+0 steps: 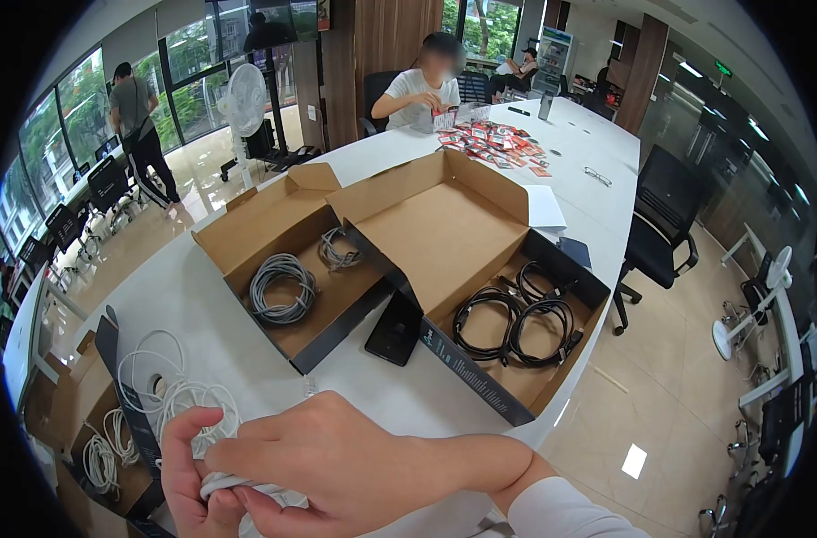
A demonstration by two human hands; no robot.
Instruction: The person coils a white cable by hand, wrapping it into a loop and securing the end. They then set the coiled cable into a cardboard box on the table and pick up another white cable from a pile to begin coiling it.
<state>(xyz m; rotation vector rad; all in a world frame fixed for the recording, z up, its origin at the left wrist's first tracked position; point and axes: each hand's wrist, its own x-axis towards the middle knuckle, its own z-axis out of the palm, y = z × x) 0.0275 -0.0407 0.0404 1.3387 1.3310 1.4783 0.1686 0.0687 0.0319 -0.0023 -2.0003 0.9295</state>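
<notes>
My right hand (323, 462) reaches in from the lower right, its fingers closed around a white cable (220, 485). Beside it at the bottom left, my left hand (186, 471) is wrapped round the same cable, with its index finger bent. Loose white loops (180, 394) trail up and left from the hands over the table. Left of them, an open box (77, 386) holds coiled white cables (101, 462). A middle box (314, 345) contains grey coils (283, 289). In the right box (480, 386) lie several black coiled cables (486, 323).
A black phone (393, 332) lies between two boxes on the white table (157, 287). Across it, a person (426, 90) handles red packets (493, 143). Glasses (597, 177) and white paper (544, 208) lie farther right, near a black chair (664, 215).
</notes>
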